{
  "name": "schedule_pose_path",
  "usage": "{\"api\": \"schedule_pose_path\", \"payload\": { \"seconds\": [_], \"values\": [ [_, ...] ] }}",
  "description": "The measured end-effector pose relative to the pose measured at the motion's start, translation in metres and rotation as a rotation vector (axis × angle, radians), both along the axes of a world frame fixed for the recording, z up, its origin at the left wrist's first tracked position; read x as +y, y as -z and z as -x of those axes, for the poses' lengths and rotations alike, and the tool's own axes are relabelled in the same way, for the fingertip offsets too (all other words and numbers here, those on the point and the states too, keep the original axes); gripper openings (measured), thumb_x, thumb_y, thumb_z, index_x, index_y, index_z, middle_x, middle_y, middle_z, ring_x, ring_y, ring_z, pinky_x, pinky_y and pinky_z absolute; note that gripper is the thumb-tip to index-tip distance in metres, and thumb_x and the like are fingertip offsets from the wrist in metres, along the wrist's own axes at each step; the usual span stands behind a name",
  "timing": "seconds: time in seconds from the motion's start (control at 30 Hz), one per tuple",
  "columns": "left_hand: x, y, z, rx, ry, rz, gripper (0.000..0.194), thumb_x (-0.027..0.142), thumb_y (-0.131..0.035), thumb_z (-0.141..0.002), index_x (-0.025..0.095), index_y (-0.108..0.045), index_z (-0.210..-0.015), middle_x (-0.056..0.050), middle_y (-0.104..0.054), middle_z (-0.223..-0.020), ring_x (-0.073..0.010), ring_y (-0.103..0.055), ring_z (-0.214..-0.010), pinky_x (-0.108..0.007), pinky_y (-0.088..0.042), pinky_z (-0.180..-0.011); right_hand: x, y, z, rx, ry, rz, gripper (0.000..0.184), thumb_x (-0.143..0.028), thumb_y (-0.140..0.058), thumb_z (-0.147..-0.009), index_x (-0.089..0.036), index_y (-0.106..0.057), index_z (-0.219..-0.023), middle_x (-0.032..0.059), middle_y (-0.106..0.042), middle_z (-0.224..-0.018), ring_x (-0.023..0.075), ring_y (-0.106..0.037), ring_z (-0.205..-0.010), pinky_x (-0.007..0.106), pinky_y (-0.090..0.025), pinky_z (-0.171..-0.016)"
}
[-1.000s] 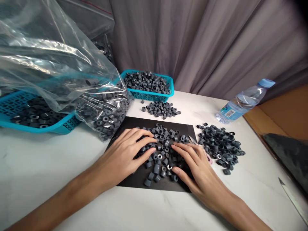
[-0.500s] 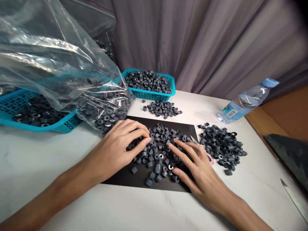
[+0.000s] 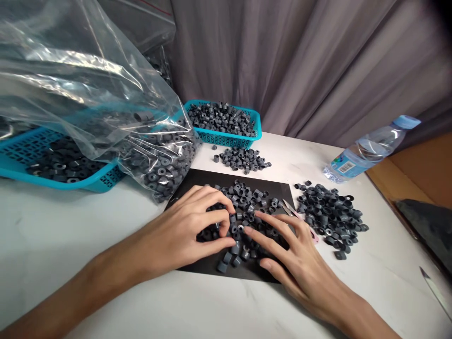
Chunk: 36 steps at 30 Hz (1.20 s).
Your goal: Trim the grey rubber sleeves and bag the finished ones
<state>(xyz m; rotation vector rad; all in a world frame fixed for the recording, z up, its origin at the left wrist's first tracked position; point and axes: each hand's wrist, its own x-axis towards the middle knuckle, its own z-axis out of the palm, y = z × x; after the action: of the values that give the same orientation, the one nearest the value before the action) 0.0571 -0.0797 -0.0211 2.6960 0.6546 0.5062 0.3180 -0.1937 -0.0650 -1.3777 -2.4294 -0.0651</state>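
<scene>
The left hand's (image 3: 190, 223) forefinger is hooked, its tip close by the thumb's; whether a piece is pinched there I cannot tell. The right hand's (image 3: 296, 249) fingers are spread apart, thumb well clear of the forefinger, with fore and middle fingertips at the loose grey pieces (image 3: 243, 195); nothing shows gripped in them.

Taking that heap of short, hollow pieces as the clock's centre, the left hand is at 9 and the right at 4. The heap lies on a black mat (image 3: 278, 186), which rests on a white table (image 3: 219, 306). Pink-handled scissors (image 3: 315, 237) lie at 3, by the mat's edge, just beside a second pile (image 3: 330, 216) of similar pieces farther out that way.

At 12 is a smaller pile (image 3: 243, 160), and behind it a filled blue basket (image 3: 226, 137). A clear plastic bag (image 3: 162, 165) of pieces slumps at 10, partly covering another blue basket (image 3: 70, 183) between 9 and 10. A water bottle (image 3: 363, 150) stands at 2, looking tilted. A pointed blade (image 3: 436, 292) lies near 4, well apart. A grey curtain (image 3: 282, 61) hangs beyond, from 11 round to 2.
</scene>
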Motion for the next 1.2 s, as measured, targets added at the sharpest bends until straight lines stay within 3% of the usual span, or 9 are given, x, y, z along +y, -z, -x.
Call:
{"api": "schedule_pose_path", "payload": {
  "seconds": [0.27, 0.5, 0.73, 1.03, 1.2],
  "values": [
    [-0.012, 0.009, -0.007, 0.017, -0.016, -0.006, 0.018, 0.038, -0.066, -0.096, 0.023, -0.062, -0.087, -0.003, -0.062, -0.118, -0.0229, -0.052, -0.117, -0.037, -0.037, -0.1, -0.002, -0.001, 0.002, -0.009, -0.032, 0.025, 0.051, -0.043, -0.052, -0.103, -0.028, -0.048, -0.152, 0.0094, -0.038, -0.158, 0.033, -0.034, -0.136, 0.053, -0.048, -0.106],
    [-0.015, 0.012, -0.012, 0.011, -0.04, -0.071, 0.009, 0.028, -0.059, -0.101, 0.022, -0.064, -0.098, -0.002, -0.063, -0.117, -0.0211, -0.053, -0.116, -0.038, -0.035, -0.101, -0.003, -0.002, 0.002, 0.053, -0.02, 0.035, 0.051, -0.042, -0.055, -0.102, -0.023, -0.049, -0.148, 0.0112, -0.049, -0.147, 0.0303, -0.04, -0.13, 0.047, -0.052, -0.102],
    [-0.014, 0.014, -0.013, 0.007, -0.036, -0.105, 0.013, 0.025, -0.056, -0.102, 0.024, -0.069, -0.103, -0.002, -0.064, -0.117, -0.021, -0.054, -0.115, -0.038, -0.036, -0.1, 0.0, -0.001, 0.004, 0.096, 0.001, 0.022, 0.048, -0.038, -0.058, -0.102, -0.02, -0.05, -0.145, 0.0128, -0.054, -0.141, 0.0297, -0.046, -0.127, 0.047, -0.052, -0.102],
    [-0.01, 0.005, -0.014, -0.129, -0.096, 0.006, 0.008, 0.025, -0.059, -0.101, 0.026, -0.067, -0.103, 0.002, -0.068, -0.109, -0.0168, -0.058, -0.108, -0.033, -0.038, -0.097, -0.004, -0.005, 0.013, 0.092, -0.003, -0.083, 0.043, -0.042, -0.052, -0.104, -0.018, -0.059, -0.139, 0.0119, -0.063, -0.131, 0.0274, -0.05, -0.12, 0.042, -0.052, -0.098],
    [-0.006, -0.006, -0.012, -0.311, -0.23, -0.03, 0.006, 0.023, -0.061, -0.099, 0.025, -0.065, -0.103, 0.002, -0.071, -0.107, -0.0164, -0.061, -0.109, -0.033, -0.041, -0.103, -0.008, -0.012, 0.026, 0.088, -0.102, -0.136, 0.042, -0.044, -0.05, -0.105, -0.019, -0.065, -0.134, 0.0056, -0.069, -0.131, 0.0253, -0.053, -0.117, 0.037, -0.047, -0.101]
  ]
}}
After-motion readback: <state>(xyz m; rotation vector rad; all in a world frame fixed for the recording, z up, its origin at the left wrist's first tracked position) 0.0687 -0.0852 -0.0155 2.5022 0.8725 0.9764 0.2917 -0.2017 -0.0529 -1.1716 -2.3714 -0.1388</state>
